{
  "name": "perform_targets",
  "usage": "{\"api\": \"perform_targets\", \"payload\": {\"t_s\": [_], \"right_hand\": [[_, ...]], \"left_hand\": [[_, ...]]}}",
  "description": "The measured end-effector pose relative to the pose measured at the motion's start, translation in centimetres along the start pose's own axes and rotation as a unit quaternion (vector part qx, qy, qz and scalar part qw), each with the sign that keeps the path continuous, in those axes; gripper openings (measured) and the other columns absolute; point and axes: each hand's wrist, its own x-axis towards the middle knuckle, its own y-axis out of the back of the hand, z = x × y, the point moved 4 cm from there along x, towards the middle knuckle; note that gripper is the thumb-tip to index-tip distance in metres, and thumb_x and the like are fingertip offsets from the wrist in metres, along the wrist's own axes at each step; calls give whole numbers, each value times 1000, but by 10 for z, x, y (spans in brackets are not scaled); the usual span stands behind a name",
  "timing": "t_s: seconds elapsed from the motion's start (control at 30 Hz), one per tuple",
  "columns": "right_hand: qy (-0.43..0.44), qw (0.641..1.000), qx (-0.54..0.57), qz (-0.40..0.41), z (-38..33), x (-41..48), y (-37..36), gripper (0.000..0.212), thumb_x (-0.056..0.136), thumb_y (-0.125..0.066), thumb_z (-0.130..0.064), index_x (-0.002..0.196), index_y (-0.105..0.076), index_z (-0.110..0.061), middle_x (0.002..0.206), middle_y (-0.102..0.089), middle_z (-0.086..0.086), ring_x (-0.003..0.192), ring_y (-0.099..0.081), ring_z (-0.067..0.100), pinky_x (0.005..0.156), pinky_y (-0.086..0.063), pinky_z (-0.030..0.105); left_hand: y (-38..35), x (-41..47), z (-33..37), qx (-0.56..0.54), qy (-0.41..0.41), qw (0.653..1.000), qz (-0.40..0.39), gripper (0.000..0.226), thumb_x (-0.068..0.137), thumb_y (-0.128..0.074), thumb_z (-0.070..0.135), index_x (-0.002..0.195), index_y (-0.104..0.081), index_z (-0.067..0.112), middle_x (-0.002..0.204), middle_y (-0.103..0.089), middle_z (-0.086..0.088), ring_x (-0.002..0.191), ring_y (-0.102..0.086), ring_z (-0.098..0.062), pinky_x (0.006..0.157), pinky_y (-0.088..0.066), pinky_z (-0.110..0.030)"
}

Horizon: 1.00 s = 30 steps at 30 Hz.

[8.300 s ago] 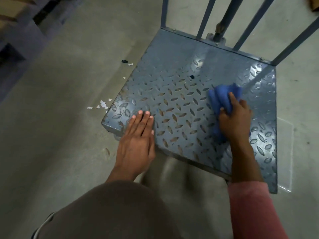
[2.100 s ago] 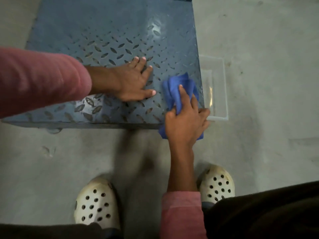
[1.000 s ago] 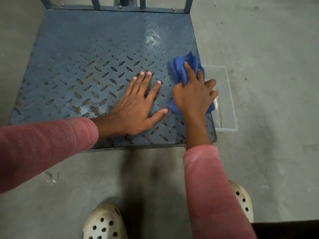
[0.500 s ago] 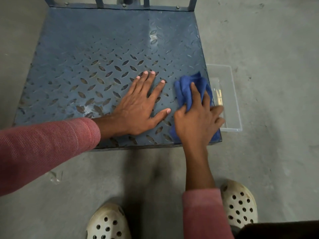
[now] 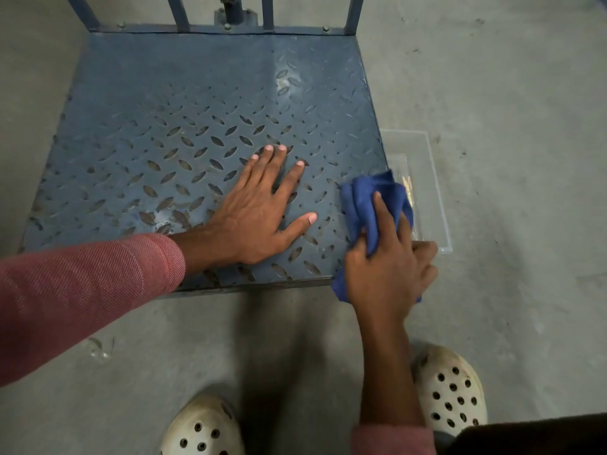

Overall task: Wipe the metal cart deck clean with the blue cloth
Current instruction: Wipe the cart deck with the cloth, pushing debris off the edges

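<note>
The metal cart deck (image 5: 184, 103) is blue-grey tread plate with worn, rusty diamond ridges toward its near edge. My left hand (image 5: 259, 211) lies flat on it near the front, fingers spread and straight. My right hand (image 5: 391, 270) grips the bunched blue cloth (image 5: 368, 198) at the deck's near right corner. The cloth hangs partly over the front edge and the right edge. Part of it is hidden under my hand.
A clear plastic tray (image 5: 430, 178) sits on the concrete floor against the deck's right side. Upright blue bars (image 5: 179, 11) rise from the deck's far edge. My two white perforated clogs (image 5: 450, 389) stand on the floor below the deck.
My right hand has pulled the cloth back toward me along the right edge to the near corner, where it now overhangs. My left hand has stayed planted on the deck.
</note>
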Motion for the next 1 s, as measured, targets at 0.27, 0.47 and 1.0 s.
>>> {"api": "perform_targets", "payload": {"t_s": [0.27, 0.47, 1.0], "right_hand": [[-31, 999, -11, -29, -35, 57, -11, 66, 90, -51, -35, 150, -28, -47, 151, -40, -12, 119, -37, 28, 84, -23, 39], [47, 994, 9, -102, -40, 24, -8, 67, 91, -52, -39, 150, -25, -52, 155, -36, -13, 129, -34, 29, 100, -27, 41], [64, 990, 18, -124, -57, 32, -15, 67, 89, -53, -37, 150, -29, -50, 157, -33, -14, 130, -33, 31, 102, -25, 44]], "left_hand": [[0, 1, 1, 12, -6, 1000, 0, 93, 98, -18, 75, 167, -7, 14, 173, -1, -21, 161, 2, -35, 131, -3, -50], [-3, 1, -1, 6, -11, 1000, 20, 92, 99, -20, 73, 166, -16, 10, 172, -9, -24, 161, -6, -38, 130, -10, -54], [-2, 0, 0, 15, -15, 1000, 21, 90, 101, -19, 68, 163, -23, 4, 170, -15, -28, 159, -11, -42, 130, -13, -56]]}}
